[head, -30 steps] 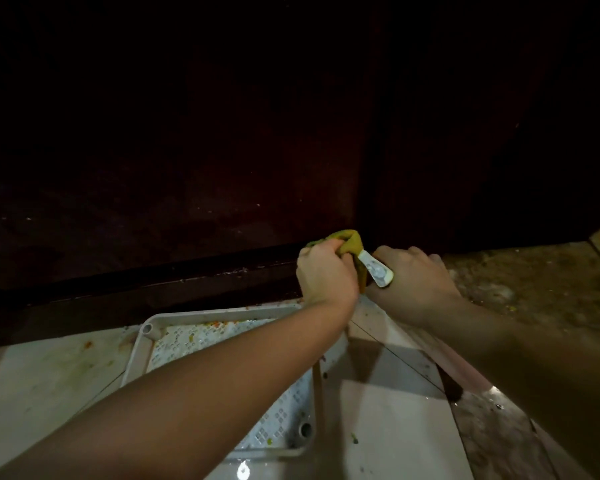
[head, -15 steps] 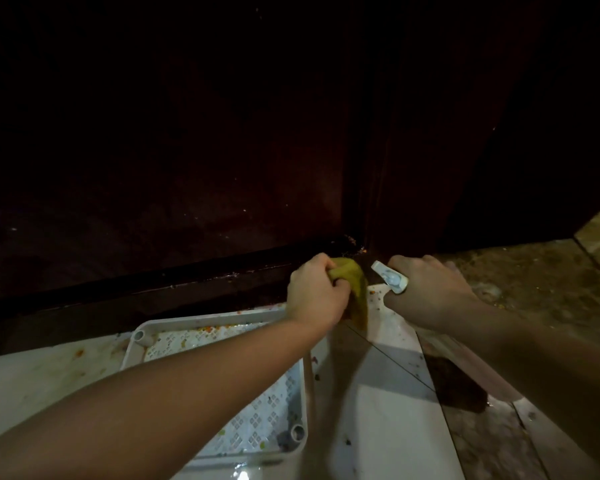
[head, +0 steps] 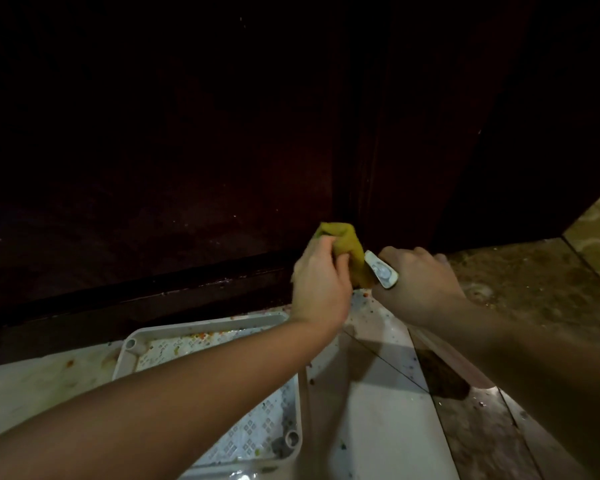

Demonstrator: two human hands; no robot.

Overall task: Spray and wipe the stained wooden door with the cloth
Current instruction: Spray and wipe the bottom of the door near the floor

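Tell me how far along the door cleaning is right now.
Midway, as far as the dim view shows. In hand: the left hand grips the yellow cloth at the wooden door's lower corner, and the right hand holds the spray bottle. Left: pale specks dot the door's lower part, and crumbs litter the white tray and floor tiles.

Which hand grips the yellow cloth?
The left hand grips the yellow cloth against the dark wooden door; the right hand holds a white object.
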